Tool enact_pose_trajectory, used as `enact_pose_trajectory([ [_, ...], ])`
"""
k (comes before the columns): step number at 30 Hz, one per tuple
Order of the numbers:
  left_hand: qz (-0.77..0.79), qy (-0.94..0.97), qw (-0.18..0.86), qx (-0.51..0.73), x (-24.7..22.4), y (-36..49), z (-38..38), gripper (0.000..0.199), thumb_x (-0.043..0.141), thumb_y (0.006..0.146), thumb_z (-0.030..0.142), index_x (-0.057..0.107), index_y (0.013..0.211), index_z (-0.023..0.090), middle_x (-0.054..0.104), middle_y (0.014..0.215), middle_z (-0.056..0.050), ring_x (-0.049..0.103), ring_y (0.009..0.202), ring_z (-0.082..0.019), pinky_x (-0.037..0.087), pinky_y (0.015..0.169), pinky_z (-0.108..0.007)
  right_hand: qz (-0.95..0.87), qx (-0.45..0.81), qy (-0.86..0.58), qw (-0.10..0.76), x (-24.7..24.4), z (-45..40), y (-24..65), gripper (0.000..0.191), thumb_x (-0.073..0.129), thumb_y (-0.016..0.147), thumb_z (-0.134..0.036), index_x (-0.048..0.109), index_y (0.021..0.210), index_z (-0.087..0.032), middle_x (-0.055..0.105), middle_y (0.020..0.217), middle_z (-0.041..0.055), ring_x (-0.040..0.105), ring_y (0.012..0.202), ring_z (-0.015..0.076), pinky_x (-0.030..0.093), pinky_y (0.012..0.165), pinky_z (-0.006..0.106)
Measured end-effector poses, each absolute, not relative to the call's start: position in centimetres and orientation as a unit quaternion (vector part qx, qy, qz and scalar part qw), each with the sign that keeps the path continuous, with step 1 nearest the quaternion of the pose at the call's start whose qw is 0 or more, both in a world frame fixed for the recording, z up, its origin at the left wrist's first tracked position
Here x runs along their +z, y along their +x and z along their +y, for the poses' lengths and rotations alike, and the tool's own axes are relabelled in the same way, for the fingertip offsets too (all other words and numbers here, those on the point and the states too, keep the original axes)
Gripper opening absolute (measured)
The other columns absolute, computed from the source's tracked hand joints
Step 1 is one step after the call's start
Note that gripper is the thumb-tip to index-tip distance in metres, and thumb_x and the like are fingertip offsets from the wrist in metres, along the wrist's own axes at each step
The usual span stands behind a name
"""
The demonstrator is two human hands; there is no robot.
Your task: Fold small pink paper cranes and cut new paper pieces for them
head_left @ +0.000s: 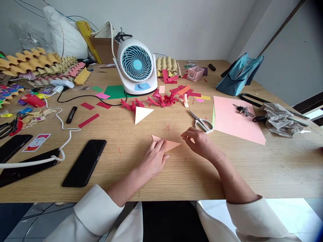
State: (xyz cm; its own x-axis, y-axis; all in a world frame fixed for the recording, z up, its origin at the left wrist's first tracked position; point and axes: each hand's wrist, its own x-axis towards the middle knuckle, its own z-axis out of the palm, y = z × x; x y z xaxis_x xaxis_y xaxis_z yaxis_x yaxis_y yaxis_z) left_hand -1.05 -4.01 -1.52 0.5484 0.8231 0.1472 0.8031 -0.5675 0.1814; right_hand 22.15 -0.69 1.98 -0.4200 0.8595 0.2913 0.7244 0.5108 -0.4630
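Note:
A folded peach paper triangle [172, 145] lies on the wooden table, its tip toward the right. My left hand [155, 156] rests on its left part, fingers spread and pressing it flat. Just right of the tip, my right hand [198, 141] hovers with thumb and fingertips pinched together; whether anything is between them is too small to tell. White-handled scissors [205, 125] lie beyond my right hand. Farther back on the left is a cream paper triangle [141, 114], beside a row of crinkled red paper pieces [169, 100].
A white fan [137, 65] stands at the back. Pink sheets [234, 117] with keys [243, 110] lie on the right, near a blue bag [239, 75]. A black phone [84, 163], a marker [71, 115] and a white cable are on the left.

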Motion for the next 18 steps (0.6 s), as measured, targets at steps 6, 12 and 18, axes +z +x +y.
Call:
enact_pose_trajectory([
  [6, 0.507, 0.859, 0.015, 0.07, -1.1, 0.9, -4.5, 0.051, 0.057, 0.092, 0.036, 0.05, 0.132, 0.006, 0.055, 0.128, -0.018, 0.05, 0.113, -0.031, 0.049, 0.095, -0.043, -0.852, 0.117, -0.446, 0.249, 1.7, -1.4, 20.2, 0.019, 0.052, 0.093, -0.01, 0.069, 0.1, -0.015, 0.065, 0.093, 0.0085, 0.061, 0.085, 0.0177, 0.047, 0.075, 0.029],
  [12, 0.533, 0.843, 0.045, 0.054, -0.5, 1.7, -3.9, 0.033, 0.053, 0.094, 0.031, 0.06, 0.117, 0.009, 0.057, 0.114, -0.016, 0.051, 0.11, -0.032, 0.053, 0.086, -0.042, -0.887, 0.078, -0.434, 0.139, 0.1, -1.7, 18.8, 0.016, 0.053, 0.094, -0.015, 0.07, 0.091, -0.015, 0.063, 0.096, 0.009, 0.057, 0.083, 0.0176, 0.044, 0.075, 0.028],
  [18, 0.425, 0.904, 0.047, 0.029, -0.3, -1.7, -2.2, 0.036, 0.048, 0.095, 0.021, 0.053, 0.129, 0.015, 0.058, 0.123, -0.012, 0.052, 0.113, -0.027, 0.047, 0.098, -0.042, -0.885, 0.074, -0.441, 0.128, -0.1, -1.7, 18.7, 0.019, 0.05, 0.095, -0.014, 0.069, 0.094, -0.016, 0.062, 0.1, 0.0079, 0.054, 0.085, 0.0169, 0.043, 0.078, 0.028],
])
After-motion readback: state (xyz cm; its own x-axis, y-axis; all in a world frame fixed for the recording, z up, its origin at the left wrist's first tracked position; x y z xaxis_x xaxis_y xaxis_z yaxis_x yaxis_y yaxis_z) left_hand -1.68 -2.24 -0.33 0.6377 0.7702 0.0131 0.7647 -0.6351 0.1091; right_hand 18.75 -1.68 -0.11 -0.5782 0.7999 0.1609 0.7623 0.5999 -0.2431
